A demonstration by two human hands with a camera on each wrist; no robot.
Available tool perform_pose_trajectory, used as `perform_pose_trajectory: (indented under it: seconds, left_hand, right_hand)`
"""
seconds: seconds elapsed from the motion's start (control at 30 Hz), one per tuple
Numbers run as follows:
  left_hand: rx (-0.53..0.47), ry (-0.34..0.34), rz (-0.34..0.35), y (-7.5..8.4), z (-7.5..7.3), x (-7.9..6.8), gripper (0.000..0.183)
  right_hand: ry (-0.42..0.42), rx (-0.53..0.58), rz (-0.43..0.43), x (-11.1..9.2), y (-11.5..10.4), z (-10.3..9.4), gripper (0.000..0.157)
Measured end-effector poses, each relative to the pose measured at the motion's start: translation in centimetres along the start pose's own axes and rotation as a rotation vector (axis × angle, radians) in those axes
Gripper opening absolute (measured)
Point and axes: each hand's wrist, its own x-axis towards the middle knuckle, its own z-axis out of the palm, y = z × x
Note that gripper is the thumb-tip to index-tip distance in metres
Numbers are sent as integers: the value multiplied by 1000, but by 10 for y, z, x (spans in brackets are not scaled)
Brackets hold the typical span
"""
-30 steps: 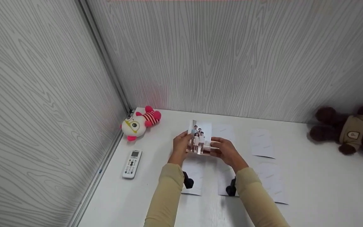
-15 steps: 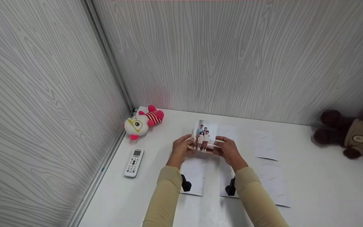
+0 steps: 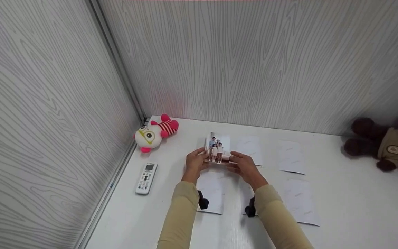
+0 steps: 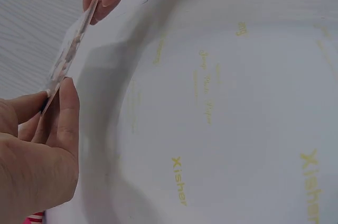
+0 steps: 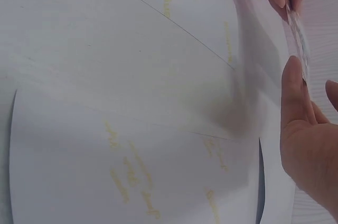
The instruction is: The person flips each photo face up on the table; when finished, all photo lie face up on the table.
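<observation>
A glossy family photo (image 3: 218, 148) is held up off the white table (image 3: 116, 223), tilted toward the person, just left of one white sheet (image 3: 250, 147) and, as seen from the head, beyond another white sheet (image 3: 211, 193). The left hand (image 3: 195, 164) pinches its left edge, thumb on one face and fingers behind, as the left wrist view shows. The right hand (image 3: 246, 167) meets the opposite edge more loosely: its fingers lie against the photo, while the thumb stands apart from it in the right wrist view. I'd judge it very light, thin and springy, stiff enough to hold flat between two hands but easy to crease; the shiny face is probably slick and likely to take fingerprints, so the side edges look the best place to hold it. Whether one print or several are layered there, I can't tell. More pale sheets lie to the right, far (image 3: 291, 155) and near (image 3: 301, 200), with another partly hidden under the right forearm. A remote control (image 3: 146, 178) and a stuffed doll (image 3: 152, 135) lie on the left, a brown teddy bear (image 3: 389, 143) at far right.
</observation>
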Motion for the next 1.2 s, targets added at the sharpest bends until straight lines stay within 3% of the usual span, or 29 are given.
perform_pose_trajectory:
  seconds: [0.67, 0.8, 1.03, 1.2]
  left_hand:
    - [-3, 69, -35, -5, 7, 8, 49]
    - [85, 82, -13, -3, 7, 8, 49]
    - [372, 198, 92, 5, 4, 4, 52]
    - [419, 218, 150, 7, 9, 2, 52]
  right_hand:
    - [-78, -13, 52, -4, -4, 7, 61]
    - [-103, -28, 53, -4, -7, 4, 64]
    - [-86, -68, 45, -3, -17, -9, 66]
    - [-91, -97, 11, -4, -28, -24, 66]
